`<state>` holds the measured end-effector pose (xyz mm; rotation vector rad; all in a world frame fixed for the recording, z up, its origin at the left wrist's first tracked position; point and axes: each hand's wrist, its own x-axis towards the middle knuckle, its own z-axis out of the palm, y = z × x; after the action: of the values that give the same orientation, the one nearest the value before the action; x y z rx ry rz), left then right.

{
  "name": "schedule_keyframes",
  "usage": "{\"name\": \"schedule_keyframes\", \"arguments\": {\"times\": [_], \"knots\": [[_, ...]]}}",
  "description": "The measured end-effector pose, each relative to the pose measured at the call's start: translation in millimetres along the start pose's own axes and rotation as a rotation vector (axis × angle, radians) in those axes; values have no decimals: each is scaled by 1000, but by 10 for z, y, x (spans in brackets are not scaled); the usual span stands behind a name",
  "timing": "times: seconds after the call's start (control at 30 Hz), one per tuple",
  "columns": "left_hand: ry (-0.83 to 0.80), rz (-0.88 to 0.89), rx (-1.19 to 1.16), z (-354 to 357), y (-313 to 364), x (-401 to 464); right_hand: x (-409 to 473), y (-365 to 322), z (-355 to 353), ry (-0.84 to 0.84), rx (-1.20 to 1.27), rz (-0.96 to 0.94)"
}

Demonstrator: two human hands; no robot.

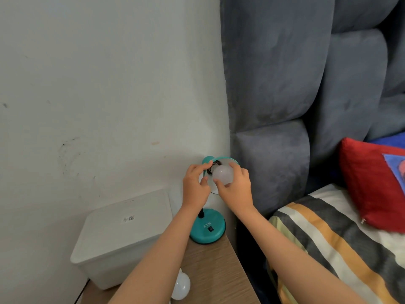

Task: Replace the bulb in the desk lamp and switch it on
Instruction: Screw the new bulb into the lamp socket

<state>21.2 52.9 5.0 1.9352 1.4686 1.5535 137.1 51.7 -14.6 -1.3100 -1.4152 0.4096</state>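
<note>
A white lidded plastic box (122, 233) sits on the wooden bedside table (219, 270); a red cushion (370, 185) rests on striped bedding (328, 244) beside the grey padded headboard (285, 84).

A home bedroom: a grey padded headboard (285, 84) rises behind a bed with a striped cover (328, 244) and red pillow (370, 185), beside a wooden bedside table (214, 273) against a scuffed white wall (98, 84).

Both arms extended, left hand (195, 187) and right hand (237, 189) pinching.

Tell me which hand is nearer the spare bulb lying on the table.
Left. The left hand is up at the lamp shade, roughly above the spare bulb; the right hand, gripping the bulb at the socket, is farther right.
</note>
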Motion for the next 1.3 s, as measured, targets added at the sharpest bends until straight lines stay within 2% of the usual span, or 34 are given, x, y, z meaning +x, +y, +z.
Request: {"name": "schedule_keyframes", "arguments": {"times": [0.07, 0.27, 0.4, 0.57, 0.7, 0.9, 1.03, 1.3], "knots": [[5, 0, 3, 6, -1, 9, -13, 22, 9, -26, -21, -45], [9, 4, 12, 5, -5, -5, -12, 9, -4, 30, 21, 24], [13, 11, 18, 8, -5, 2, -36, 32, 15, -18, 36, -9], [8, 9, 17, 11, -2, -13, -31, 2, -6, 38, 101, 70], [17, 16, 16, 11, -20, -7, -54, 17, 41, -4, 49, -12], [11, 17, 18, 7, -15, -13, -21, 29, 57, 49, 126, 100], [13, 18, 10, 3, -17, -16, -62, 30, 76, 20, 74, -7], [9, 23, 2, 5, -20, -21, -66, 42, 111, 46, 80, 42]]}}
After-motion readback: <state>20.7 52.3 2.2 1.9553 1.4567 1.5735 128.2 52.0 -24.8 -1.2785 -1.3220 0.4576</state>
